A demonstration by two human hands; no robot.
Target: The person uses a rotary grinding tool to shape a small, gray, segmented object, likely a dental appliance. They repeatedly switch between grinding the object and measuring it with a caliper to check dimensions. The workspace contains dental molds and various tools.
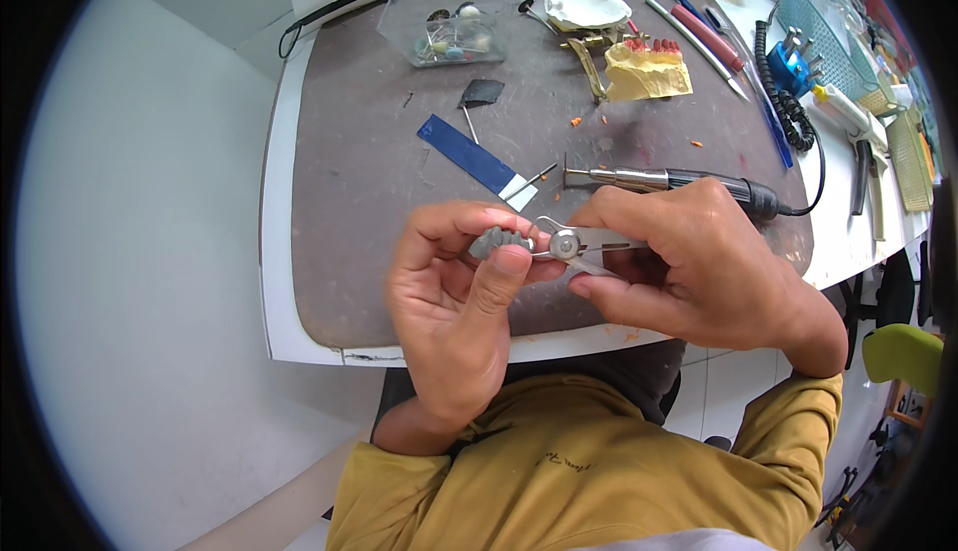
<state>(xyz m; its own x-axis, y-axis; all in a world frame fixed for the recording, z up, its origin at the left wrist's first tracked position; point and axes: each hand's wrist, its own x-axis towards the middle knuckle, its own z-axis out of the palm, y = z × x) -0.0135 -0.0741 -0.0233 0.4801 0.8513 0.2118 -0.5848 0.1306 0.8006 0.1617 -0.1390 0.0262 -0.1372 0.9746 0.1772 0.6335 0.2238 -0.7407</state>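
Between the thumb and fingers of my left hand (454, 296) is a small grey row of dental crowns (496, 243). My right hand (689, 257) grips a metal dental caliper (566, 243) by its arms, with a round pivot in the middle. The caliper's curved jaws reach to the right end of the crowns, beside my left fingertips. Whether the tips touch the crowns is too small to tell. Just beyond my hands lies a rotary handpiece (639, 180) with a thin disc at its tip. A thin rotary bur (531, 182) rests across the white end of a dark blue strip (464, 152).
Farther back are a clear plastic box (439, 42) of small polishing tools, a white dental cast (589, 4) and a yellow tooth model (649, 74) beside a brass articulator (587, 64). Pens and a red stick (709, 34) lie at right, near a coiled cord (793, 117) and baskets.
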